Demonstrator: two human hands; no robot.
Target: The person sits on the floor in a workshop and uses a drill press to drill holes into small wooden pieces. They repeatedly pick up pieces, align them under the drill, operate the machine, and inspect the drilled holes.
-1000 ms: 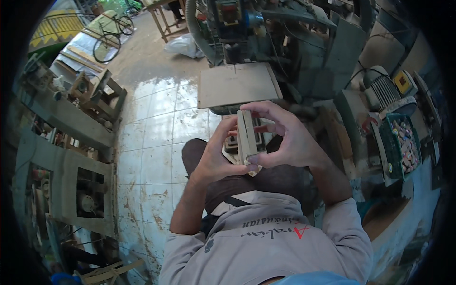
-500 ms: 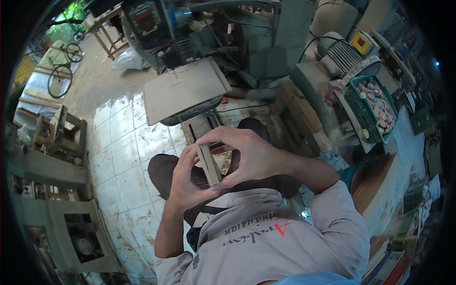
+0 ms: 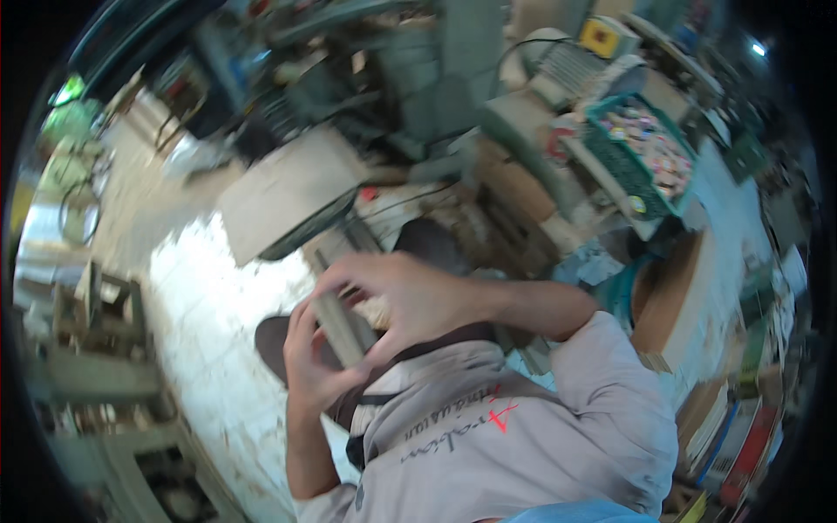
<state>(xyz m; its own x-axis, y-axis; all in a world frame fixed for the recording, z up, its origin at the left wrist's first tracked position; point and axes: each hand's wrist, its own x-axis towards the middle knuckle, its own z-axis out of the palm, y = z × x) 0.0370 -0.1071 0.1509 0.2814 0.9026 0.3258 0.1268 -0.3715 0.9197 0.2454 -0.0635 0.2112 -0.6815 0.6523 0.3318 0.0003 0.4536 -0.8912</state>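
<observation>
Between my two hands, above my lap, is a small rectangular block (image 3: 343, 328) that looks like wood, with a line running along its edge. My left hand (image 3: 312, 366) grips it from the left, fingers at its far end and thumb at its near end. From the right, my right hand (image 3: 410, 292) curls round it, the fingertips at the far end and the thumb near the lower corner. Motion blur hides the block's finer detail, and its underside is out of sight.
A flat-topped machine table (image 3: 292, 187) stands ahead. At the right, a green plastic basket (image 3: 602, 166) of small colourful round pieces sits near a motor (image 3: 567, 74). A large curved wooden piece (image 3: 671, 305) is at my right. Machine frames (image 3: 113, 375) line the left side over a tiled floor (image 3: 209, 340).
The whole view has shifted and blurred as my head turned. Both hands keep hold of the block, which now shows more of its edge face.
</observation>
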